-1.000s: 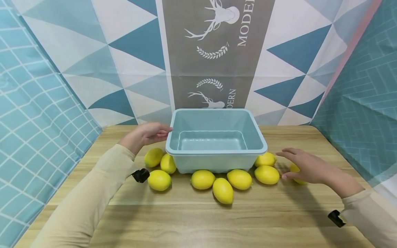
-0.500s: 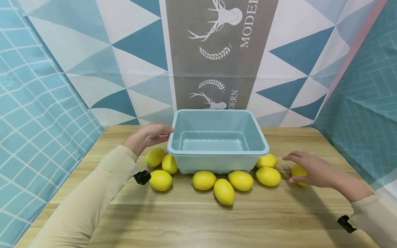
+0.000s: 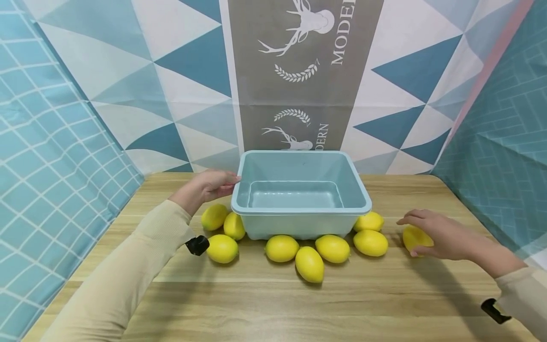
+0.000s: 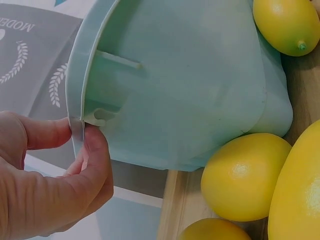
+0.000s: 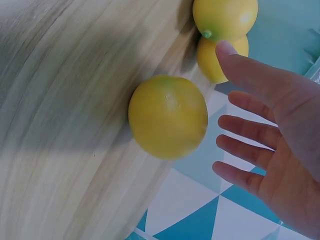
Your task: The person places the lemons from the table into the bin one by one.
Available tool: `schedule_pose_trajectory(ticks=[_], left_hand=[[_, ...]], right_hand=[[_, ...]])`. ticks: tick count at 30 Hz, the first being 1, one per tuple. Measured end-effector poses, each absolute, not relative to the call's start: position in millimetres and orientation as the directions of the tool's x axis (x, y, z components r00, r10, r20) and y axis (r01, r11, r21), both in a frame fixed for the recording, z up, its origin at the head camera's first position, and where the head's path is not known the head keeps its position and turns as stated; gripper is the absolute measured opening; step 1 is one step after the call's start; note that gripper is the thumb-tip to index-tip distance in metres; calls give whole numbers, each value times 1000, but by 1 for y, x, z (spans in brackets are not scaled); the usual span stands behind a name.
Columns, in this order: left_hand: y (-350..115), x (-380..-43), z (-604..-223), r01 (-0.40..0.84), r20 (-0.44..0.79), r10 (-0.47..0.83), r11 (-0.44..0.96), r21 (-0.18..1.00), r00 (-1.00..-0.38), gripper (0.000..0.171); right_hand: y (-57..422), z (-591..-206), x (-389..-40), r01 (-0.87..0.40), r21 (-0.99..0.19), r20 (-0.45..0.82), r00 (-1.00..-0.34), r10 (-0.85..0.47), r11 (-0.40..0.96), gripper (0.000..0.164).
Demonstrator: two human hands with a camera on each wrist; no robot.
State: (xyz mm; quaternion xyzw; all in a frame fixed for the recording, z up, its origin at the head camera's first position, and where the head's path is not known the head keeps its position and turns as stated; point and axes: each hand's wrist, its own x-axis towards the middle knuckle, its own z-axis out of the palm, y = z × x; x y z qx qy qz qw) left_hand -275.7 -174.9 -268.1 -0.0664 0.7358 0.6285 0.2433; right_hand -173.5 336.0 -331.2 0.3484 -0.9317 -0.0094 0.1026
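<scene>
A light blue plastic basin (image 3: pixel 301 211), with nothing in it, stands at the back of the wooden table. My left hand (image 3: pixel 209 184) pinches its left rim; in the left wrist view the thumb (image 4: pixel 47 134) and fingers meet across the lip. On the right, my right hand (image 3: pixel 444 236) hovers over a lone yellow lemon (image 3: pixel 413 237), fingers spread and holding nothing. The right wrist view shows this lemon (image 5: pixel 168 117) on the table, apart from the fingertips (image 5: pixel 222 170).
Several lemons lie round the basin: three by its left side, such as the lemon (image 3: pixel 222 249), three in front, such as the lemon (image 3: pixel 309 264), and two at its right corner, such as the lemon (image 3: pixel 370 243). Patterned cloth walls (image 3: pixel 196 71) enclose the table (image 3: pixel 265 308).
My right hand has moved right, away from the basin's corner and over the lone lemon. The left hand keeps its pinch on the rim. The view has shifted slightly.
</scene>
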Motion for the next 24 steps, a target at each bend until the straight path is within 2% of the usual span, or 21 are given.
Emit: schedule_pose_trajectory(ticks=[9,15,24], left_hand=[[-175,-278,-269,-402,-436,218,184,897,-873,49],[-175,-278,-267,-402,-436,207,188,896,-876,49],[-175,-277,-268,-409,-442,187,191,893,-877,48]], right_hand=[[342,-325,-175,-647,88,108,-749,-653,757,68],[344,-325,-175,-645,66,85,-756,-649,761,83],[349,-334,-181,-704,145,164,-675,-719,695,85]])
